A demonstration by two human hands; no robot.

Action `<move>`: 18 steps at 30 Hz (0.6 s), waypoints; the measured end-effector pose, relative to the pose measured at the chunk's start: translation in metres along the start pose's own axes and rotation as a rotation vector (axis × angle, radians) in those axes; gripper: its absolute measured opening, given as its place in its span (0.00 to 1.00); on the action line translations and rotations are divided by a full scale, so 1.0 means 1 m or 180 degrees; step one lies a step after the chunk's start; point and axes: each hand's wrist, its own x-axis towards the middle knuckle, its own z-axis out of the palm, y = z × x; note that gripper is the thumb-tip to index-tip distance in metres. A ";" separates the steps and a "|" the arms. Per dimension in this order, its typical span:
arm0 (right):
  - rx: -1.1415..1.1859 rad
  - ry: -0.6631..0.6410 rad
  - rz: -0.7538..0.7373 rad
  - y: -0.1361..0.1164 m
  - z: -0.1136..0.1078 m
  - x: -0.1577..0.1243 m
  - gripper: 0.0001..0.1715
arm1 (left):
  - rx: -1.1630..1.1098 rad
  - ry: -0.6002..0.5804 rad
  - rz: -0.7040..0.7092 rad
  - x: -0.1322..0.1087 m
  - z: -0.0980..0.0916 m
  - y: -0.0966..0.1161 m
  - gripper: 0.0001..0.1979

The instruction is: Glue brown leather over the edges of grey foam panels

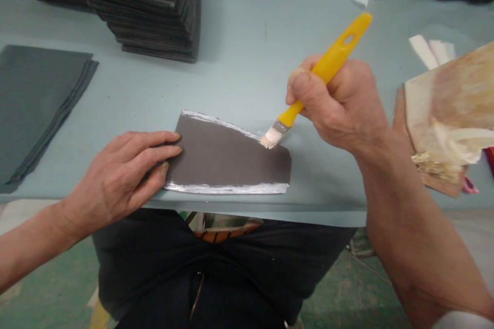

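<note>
- our left hand point(123, 175) lies flat on the left end of the dark sheet point(227, 157), fingers stretched out and close together. it presses the sheet onto the table point(239, 61) rather than gripping it.
- our right hand point(339, 103) is closed in a fist around the yellow handle of the brush point(332, 61), thumb on top. the pale bristles touch the sheet's far edge near its right corner.
- the sheet lies at the near edge of the table, right in front of us, between the two hands. a wet whitish band runs along its far edge and along its near edge.
- we judge the sheet thin, light and bendy, likely to slide under the bristles unless pinned. the dry middle and left end look like the safe places to hold, since the coated edges would smear.
- a tall stack of sheets point(154, 5) stands at the far side and a flat pile point(34, 103) lies far left. a stained board point(443, 113) with pale lumps sits just beside our right forearm, with white strips point(432, 51) beyond it.
- nothing lies between our hands and the sheet, and the board is the thing closest to the right arm.
</note>
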 end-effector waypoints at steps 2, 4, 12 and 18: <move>-0.0150 -0.0104 0.0011 0.004 -0.005 -0.002 0.25 | 0.0003 0.0003 -0.0021 0.000 0.000 0.000 0.21; -0.0316 -0.0185 0.0058 0.006 -0.013 -0.006 0.21 | 0.0003 0.0013 -0.0027 0.000 0.001 -0.001 0.21; -0.0234 0.0144 -0.0016 0.001 -0.016 -0.015 0.27 | -0.0059 -0.0001 -0.0061 0.001 -0.001 0.000 0.22; -0.0388 -0.0015 0.0094 0.006 -0.022 -0.027 0.20 | -0.0113 0.0039 -0.0080 0.000 0.000 0.000 0.22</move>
